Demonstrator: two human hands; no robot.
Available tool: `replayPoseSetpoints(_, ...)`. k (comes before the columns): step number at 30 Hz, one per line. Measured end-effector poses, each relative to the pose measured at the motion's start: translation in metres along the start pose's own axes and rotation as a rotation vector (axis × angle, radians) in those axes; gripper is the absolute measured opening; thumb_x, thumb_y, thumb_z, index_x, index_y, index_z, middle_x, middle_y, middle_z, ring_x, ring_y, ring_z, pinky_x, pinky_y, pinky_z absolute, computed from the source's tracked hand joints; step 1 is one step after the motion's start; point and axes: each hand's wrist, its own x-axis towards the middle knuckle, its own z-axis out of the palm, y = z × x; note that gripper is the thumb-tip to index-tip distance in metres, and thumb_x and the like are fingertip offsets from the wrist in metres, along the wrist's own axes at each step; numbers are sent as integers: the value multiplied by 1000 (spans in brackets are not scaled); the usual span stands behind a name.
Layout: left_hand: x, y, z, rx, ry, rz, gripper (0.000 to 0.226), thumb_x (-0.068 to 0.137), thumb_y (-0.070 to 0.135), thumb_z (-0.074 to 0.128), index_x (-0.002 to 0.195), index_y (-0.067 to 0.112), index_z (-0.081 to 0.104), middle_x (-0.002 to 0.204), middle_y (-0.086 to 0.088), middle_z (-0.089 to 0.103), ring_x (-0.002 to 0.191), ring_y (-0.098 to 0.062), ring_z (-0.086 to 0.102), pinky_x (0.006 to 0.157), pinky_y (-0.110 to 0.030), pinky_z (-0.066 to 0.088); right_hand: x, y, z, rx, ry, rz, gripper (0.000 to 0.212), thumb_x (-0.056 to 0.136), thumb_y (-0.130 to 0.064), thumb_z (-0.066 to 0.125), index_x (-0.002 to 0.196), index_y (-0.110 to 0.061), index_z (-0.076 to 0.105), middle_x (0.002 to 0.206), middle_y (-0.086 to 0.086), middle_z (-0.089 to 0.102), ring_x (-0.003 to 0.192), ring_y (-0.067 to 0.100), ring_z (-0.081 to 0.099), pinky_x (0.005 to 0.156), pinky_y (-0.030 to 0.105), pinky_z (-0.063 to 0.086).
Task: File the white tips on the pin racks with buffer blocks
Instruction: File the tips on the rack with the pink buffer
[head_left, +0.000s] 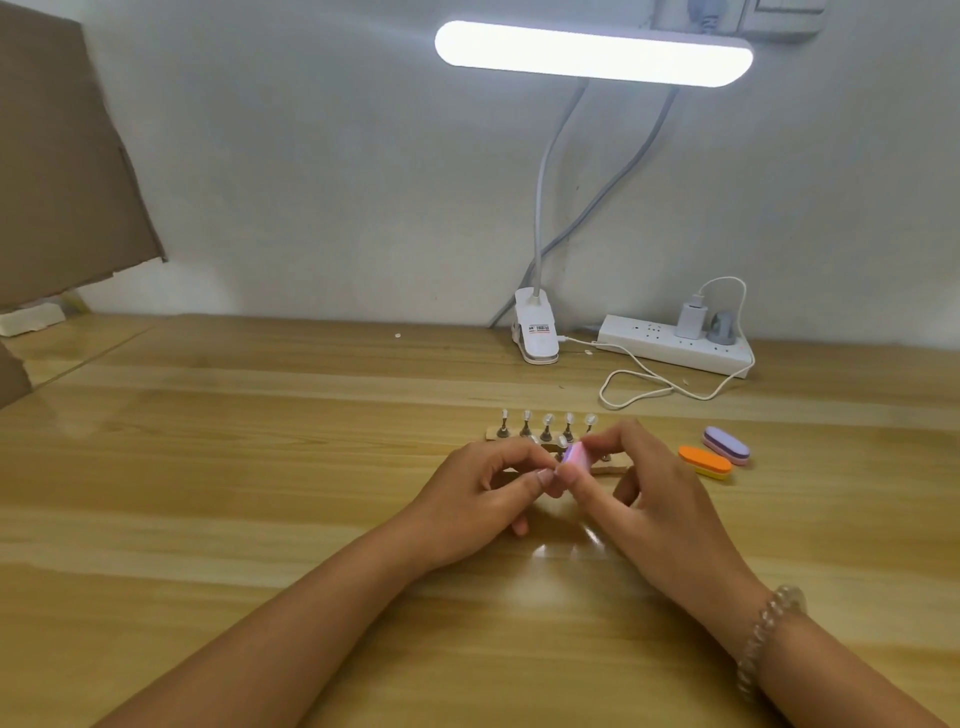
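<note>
right hand (655, 499) pinches pink buffer block (574, 456), long axis slanting up-right | left hand (478, 493) fingertips pinched beside it, grasp unclear | pin rack (546, 433) just behind, pins upright

Both my forearms reach in from the lower edge and converge at mid-frame. My right hand (649, 499) pinches a pink buffer block (575, 456) between thumb and forefinger, the other fingers loosely curled. My left hand (483, 488) meets it, thumb and forefinger tips drawn close together; whether they hold anything I cannot tell.
</note>
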Motion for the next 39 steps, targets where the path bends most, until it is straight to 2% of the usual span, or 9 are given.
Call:
replayPoseSetpoints(4,-1,0,0,16,-19,-16,20,98,8,54,97,19,70,77,18,64,55,-5,58,60,-21,48,-8,-5,3,-55,-47,-164,39,81,-58,60,106,-28,59,100,-16,58,56,14,57,48,32,47)
replayPoseSetpoints(6,-1,0,0,28,-11,-15,20,99,7,55,97,19,70,77,18,64,54,-5,58,60,-21,47,-5,-4,2,-26,-46,-120,42,81,-62,62,105,-28,60,100,-16,60,56,14,57,49,32,48)
replayPoseSetpoints(9,0,1,0,1,7,-13,14,99,12,58,99,14,72,85,10,68,54,-8,59,58,-21,47,0,0,-1,2,4,-23,52,72,-68,53,104,-27,61,99,-17,62,57,14,57,58,38,51)
replayPoseSetpoints(15,-1,1,0,5,-1,-29,16,100,10,55,100,13,71,77,15,63,53,-6,57,59,-18,44,-6,-3,1,-73,-49,-108,39,78,-55,64,106,-29,61,100,-19,60,56,14,58,51,34,49)
replayPoseSetpoints(19,-1,1,0,34,6,-22,14,100,13,57,99,12,71,87,6,69,53,-9,58,60,-19,45,0,3,-2,-41,-19,-19,48,74,-65,56,106,-31,61,102,-20,61,58,12,59,58,34,50)
replayPoseSetpoints(24,-2,1,-2,11,-5,-34,16,101,12,54,99,11,70,78,13,62,54,-8,57,57,-16,43,-7,-1,1,-113,-56,-165,37,81,-52,64,109,-29,61,102,-20,59,56,11,58,49,31,49)
replayPoseSetpoints(29,0,1,-1,27,-6,-42,14,100,14,56,98,13,69,85,11,67,54,-7,58,58,-16,43,0,3,0,-49,-25,-63,50,75,-67,54,107,-30,61,101,-23,59,59,12,59,56,37,51)
replayPoseSetpoints(35,-2,0,-1,23,-29,-25,20,100,12,52,94,20,69,76,17,62,55,-5,57,59,-18,44,-8,-1,2,-132,-69,-205,36,83,-51,64,112,-30,60,106,-21,58,56,9,58,49,27,49)
replayPoseSetpoints(39,0,-1,-1,43,-18,-31,16,100,15,56,96,18,70,84,9,68,55,-6,59,61,-20,46,0,3,0,-56,-32,-83,48,77,-65,56,109,-30,62,103,-21,61,58,11,59,55,33,50)
